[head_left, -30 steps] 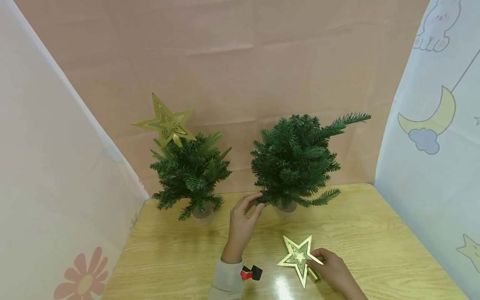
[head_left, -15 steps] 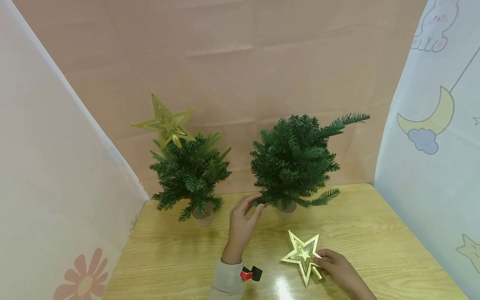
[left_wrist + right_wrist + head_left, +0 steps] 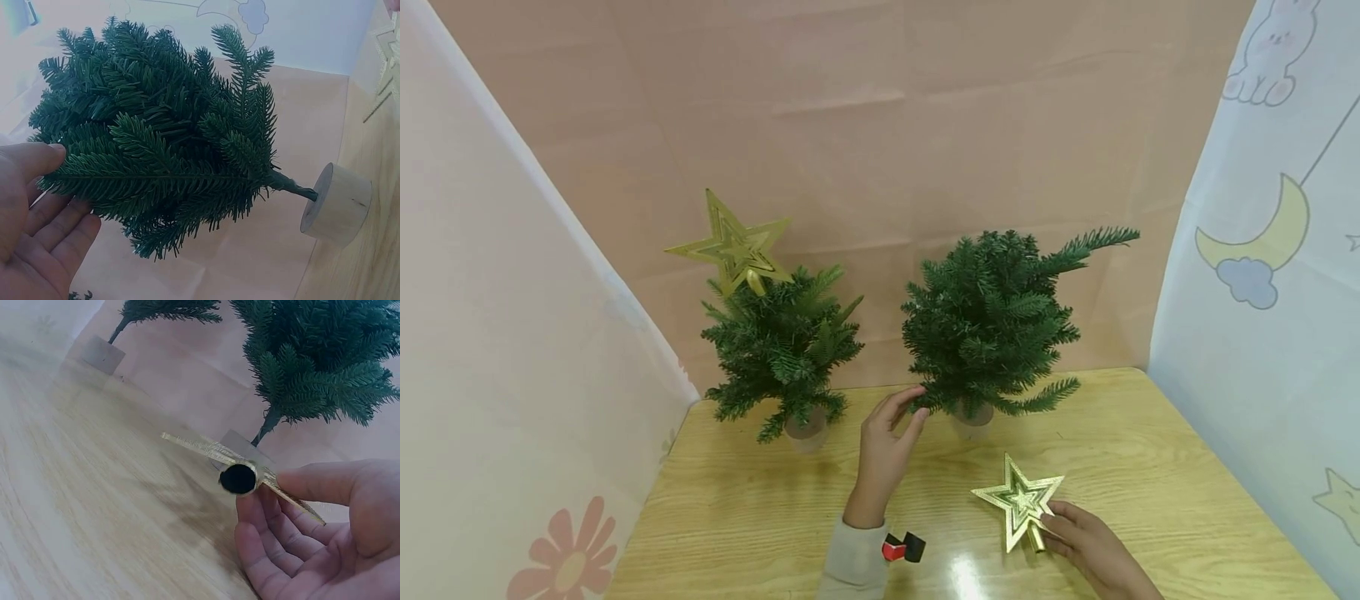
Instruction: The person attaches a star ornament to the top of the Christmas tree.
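My right hand (image 3: 1093,546) pinches a gold star tree topper (image 3: 1019,500) between thumb and fingers, above the table's front right. Its hollow round socket (image 3: 238,479) faces the right wrist camera, while the star is seen nearly edge-on there. At the right-hand artificial Christmas tree (image 3: 988,325), my left hand (image 3: 883,442) holds the tip of a low branch (image 3: 150,178) lightly between thumb and fingers. That tree stands on a pale round base (image 3: 337,205). No star shows on its top.
To the left stands a smaller Christmas tree (image 3: 782,358) with a gold star (image 3: 737,248) tilted on its top. Pink cloth (image 3: 880,167) hangs behind the wooden table (image 3: 737,517). Printed white cloths (image 3: 1247,350) flank both sides. A red and black block marker (image 3: 901,547) sits by the left cuff.
My right hand has shifted slightly right and turned the star topper, so its socket points more nearly straight down in the head view. The left hand has stayed at the branch.
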`<action>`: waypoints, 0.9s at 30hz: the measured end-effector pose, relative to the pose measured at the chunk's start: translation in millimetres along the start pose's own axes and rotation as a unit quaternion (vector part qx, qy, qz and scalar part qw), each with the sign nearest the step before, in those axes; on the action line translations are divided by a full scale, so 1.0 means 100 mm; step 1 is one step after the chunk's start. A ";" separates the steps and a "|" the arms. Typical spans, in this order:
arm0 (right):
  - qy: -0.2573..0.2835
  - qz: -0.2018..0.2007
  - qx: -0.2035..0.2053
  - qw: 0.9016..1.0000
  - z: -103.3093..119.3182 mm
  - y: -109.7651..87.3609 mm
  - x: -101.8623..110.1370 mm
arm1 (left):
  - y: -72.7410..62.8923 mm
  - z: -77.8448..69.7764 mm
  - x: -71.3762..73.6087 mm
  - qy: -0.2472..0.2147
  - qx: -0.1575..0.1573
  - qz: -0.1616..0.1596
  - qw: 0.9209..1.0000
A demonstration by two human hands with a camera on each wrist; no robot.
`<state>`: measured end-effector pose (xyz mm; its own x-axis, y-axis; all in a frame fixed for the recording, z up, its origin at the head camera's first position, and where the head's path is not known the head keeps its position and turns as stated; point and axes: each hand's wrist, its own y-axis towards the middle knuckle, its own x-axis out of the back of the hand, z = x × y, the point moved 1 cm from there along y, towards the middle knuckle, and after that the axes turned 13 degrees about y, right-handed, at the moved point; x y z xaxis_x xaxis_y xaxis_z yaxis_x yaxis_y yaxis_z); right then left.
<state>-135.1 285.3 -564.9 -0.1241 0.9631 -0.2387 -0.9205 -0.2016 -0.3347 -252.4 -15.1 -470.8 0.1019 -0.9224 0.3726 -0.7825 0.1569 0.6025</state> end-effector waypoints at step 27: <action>0.071 -0.053 0.016 0.996 -0.04 -0.01 0.00 | 0.00 -0.03 0.01 -0.016 -0.002 0.001 1.000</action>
<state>-132.9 284.8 -568.8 0.0256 0.9434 -0.3307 -0.9370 -0.0927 -0.3369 -250.0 -15.1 -468.1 0.0806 -0.9333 0.3499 -0.7801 0.1595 0.6050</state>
